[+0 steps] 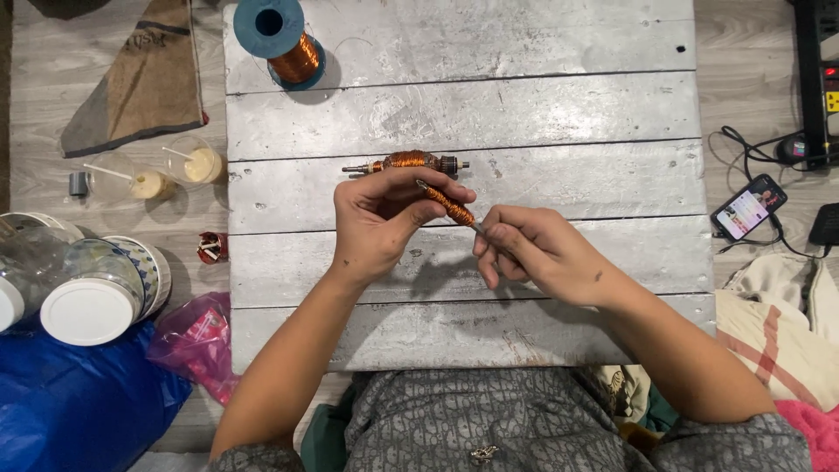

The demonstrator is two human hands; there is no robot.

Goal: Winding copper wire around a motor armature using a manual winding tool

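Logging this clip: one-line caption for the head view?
Both hands hold a copper-wound rod over a grey plank board.

Glossy copper-wound rod (447,204), rough wooden board (559,105)

The lower end of the thin wound rod (447,203) is hidden inside the right hand (533,255); its grip there cannot be made out. Left of the grey board (542,109), the glass jars (52,280) run off the picture's edge. Right of the board, the phone (748,208) screen is too small to tell, and the power strip (821,79) is cut off.
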